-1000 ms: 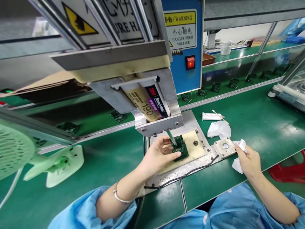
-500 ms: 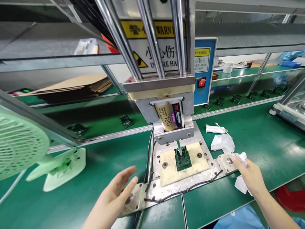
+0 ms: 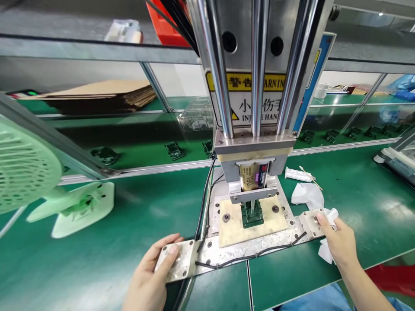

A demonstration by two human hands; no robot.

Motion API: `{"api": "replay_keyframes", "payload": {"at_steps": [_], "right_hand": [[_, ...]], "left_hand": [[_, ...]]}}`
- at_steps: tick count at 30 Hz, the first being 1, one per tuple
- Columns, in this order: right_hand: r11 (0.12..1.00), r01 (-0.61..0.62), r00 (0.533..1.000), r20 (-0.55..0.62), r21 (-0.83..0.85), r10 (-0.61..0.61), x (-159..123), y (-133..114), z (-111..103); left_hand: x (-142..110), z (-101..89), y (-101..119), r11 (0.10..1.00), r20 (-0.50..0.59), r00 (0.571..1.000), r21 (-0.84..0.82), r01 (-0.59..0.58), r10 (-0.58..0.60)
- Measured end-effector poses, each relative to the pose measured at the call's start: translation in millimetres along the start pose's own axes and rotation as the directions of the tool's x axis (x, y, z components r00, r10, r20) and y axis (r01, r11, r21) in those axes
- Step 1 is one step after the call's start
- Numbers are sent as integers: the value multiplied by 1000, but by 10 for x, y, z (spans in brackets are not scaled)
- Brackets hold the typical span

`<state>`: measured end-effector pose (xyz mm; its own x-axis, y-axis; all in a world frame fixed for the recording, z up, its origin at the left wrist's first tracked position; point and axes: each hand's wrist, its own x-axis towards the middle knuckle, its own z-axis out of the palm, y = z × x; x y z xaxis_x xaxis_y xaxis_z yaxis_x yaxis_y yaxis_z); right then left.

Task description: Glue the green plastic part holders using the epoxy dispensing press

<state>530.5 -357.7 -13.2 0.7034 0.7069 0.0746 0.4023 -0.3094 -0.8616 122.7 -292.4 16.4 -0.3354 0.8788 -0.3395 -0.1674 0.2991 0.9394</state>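
My left hand (image 3: 152, 272) grips the left button plate (image 3: 181, 261), its thumb on the round button and its fingers around the plate's edge. My right hand (image 3: 340, 242) has its thumb on the button of the right plate (image 3: 311, 224), with a white wad like tissue (image 3: 331, 215) tucked in its fingers. Between them, a green electronic part (image 3: 253, 218) sits on the cream pad (image 3: 272, 222) of the press base. Over it, the press head (image 3: 254, 153) carries a Scotch-Weld adhesive cartridge (image 3: 253, 177), whose nozzle reaches down into the part.
A pale green fan (image 3: 26, 164) stands at left. Right of the press lie a white tube (image 3: 298, 174), a cotton swab (image 3: 310, 178) and a crumpled tissue (image 3: 308, 195). Several green parts (image 3: 175, 150) line the strip behind, below stacked cardboard (image 3: 103, 95). Black cables run along the base.
My left hand has closed onto the left plate, its thumb now on the button. The press head is lower over the green part. My right hand stays at its button; the view has shifted.
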Motion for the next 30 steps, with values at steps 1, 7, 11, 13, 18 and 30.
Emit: {"api": "replay_keyframes", "payload": {"at_steps": [1,7,11,13,18,30], "right_hand": [[1000,-7,1000,1,-5,7,1,5,-4],[999,-47,999,-17,-26,46,-13,-78,-12],[998,-58,997,-45,-38,56,-24,-142,-19],[997,-56,997,-57,-43,54,-27,-153,-26],[999,-41,997,-68,-31,39,-31,-137,-33],[999,-18,996,-83,39,21,-25,-114,-18]], "left_hand": [[12,-8,-5,1000,2,1000,-2,3,-3],[-22,6,22,1000,37,999,17,-6,5],[-97,63,82,1000,0,1000,23,-3,3],[-130,94,106,1000,-12,1000,24,-5,5],[-155,134,118,1000,-22,1000,30,6,-5],[-163,164,164,1000,-58,998,7,-18,18]]}}
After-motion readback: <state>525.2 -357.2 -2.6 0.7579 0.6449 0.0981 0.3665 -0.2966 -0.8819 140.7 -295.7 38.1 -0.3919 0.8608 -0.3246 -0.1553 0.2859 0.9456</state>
